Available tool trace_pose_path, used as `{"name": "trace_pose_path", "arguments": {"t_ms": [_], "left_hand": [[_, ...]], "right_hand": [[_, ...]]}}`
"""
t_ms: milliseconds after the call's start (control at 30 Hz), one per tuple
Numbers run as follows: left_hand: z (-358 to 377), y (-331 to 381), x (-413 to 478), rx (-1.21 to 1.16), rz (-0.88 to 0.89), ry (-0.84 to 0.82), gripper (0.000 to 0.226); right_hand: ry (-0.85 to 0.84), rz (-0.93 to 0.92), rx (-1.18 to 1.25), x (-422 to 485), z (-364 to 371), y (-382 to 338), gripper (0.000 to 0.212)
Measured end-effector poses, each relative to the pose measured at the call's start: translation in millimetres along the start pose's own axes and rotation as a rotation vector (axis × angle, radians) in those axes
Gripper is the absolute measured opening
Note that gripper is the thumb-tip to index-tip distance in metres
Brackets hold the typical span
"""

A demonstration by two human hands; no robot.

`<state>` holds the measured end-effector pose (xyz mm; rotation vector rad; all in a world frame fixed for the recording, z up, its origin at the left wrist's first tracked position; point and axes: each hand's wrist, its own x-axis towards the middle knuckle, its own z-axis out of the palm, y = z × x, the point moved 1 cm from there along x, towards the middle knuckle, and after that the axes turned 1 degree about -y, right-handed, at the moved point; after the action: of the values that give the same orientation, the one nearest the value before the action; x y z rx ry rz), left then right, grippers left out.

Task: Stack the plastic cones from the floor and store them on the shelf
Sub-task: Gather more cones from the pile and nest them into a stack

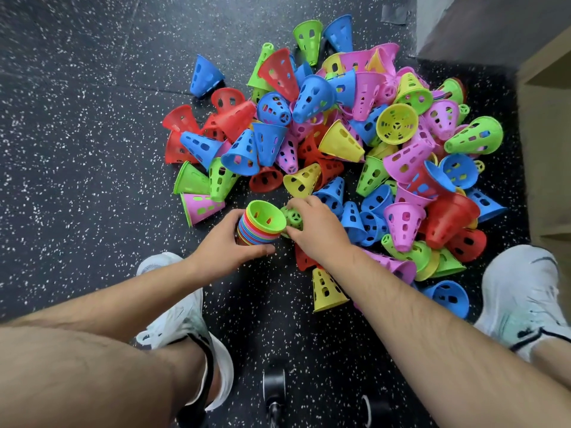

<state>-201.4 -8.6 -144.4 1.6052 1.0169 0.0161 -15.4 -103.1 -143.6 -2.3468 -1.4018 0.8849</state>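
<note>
A big heap of perforated plastic cones [355, 143] in red, blue, green, yellow and pink lies on the speckled black floor. My left hand [228, 245] grips a nested stack of cones [262, 225], wide ends up, with a green one innermost. Just right of the stack, my right hand [315, 227] is closed over a loose green cone [292, 216] whose narrow tip points toward the stack. Most of that cone is hidden under my fingers.
A wooden shelf unit [547, 149] stands along the right edge. My white shoes [182, 307] [525, 291] flank the near side of the heap. A yellow cone [326, 290] and a blue cone [449, 296] lie near my right forearm. A dark dumbbell [275, 387] sits between my feet.
</note>
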Motion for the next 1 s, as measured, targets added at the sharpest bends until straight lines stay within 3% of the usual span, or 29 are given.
{"name": "trace_pose_path", "arguments": {"t_ms": [167,300,433,533,800,900,1000], "left_hand": [[-2.8,-1.7,-2.9,-0.021,-0.007,0.001,0.071],[-5.6,-4.1,-5.1,-0.039,-0.019,0.027,0.067],[-9.0,-6.0,-7.7,-0.063,-0.015,0.049,0.065],[-12.0,-6.6,-8.4,-0.06,-0.014,0.058,0.066],[-17.8,-4.2,-4.4,-0.073,0.001,0.087,0.071],[-18.8,-3.0,-3.7,-0.079,0.0,0.086,0.078],[-17.1,1.6,-2.3,-0.093,0.011,0.079,0.07]], "right_hand": [[-0.018,0.045,-0.048,0.0,0.1,-9.0,0.047],[0.091,0.125,0.182,-1.6,-12.8,-13.0,0.042],[0.156,0.072,0.435,-4.9,-24.1,-19.1,0.071],[0.143,0.013,0.467,-5.9,-27.8,-24.4,0.078],[0.315,-0.06,0.617,1.0,-26.7,-42.6,0.044],[0.286,-0.087,0.566,1.3,-28.4,-45.5,0.045],[0.154,-0.092,0.482,-0.9,-26.4,-44.9,0.069]]}}
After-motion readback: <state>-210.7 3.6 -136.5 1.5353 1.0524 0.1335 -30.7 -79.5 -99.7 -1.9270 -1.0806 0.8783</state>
